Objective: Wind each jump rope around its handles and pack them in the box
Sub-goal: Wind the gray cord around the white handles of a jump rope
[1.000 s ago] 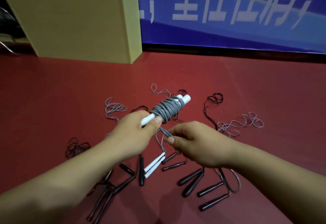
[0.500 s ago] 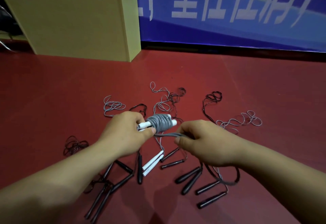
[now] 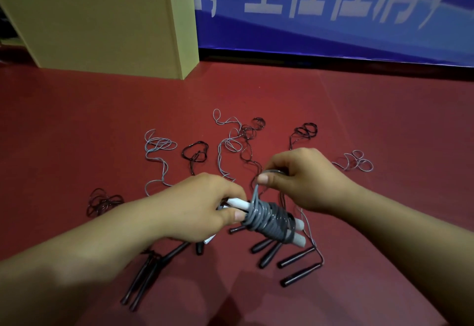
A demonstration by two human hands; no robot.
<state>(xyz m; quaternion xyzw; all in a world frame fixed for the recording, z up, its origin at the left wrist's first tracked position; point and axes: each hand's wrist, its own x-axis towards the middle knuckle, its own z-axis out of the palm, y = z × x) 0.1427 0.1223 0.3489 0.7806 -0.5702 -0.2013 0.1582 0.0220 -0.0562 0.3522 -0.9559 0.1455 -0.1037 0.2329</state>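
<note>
Your left hand (image 3: 202, 207) grips one end of the paired white handles (image 3: 298, 233), thumb pressed at the edge of the grey rope (image 3: 269, 219) coiled around them. The bundle is held above the red floor (image 3: 372, 120), angled down to the right, with both free handle tips exposed. Your right hand (image 3: 302, 177) is curled, pinching the loose end of the grey rope between thumb and fingers just above the coil. The box (image 3: 102, 20) stands well apart at upper left. Unwound ropes with black handles (image 3: 298, 268) lie on the floor beneath and beyond both hands, next to a blue banner (image 3: 333, 12)
</note>
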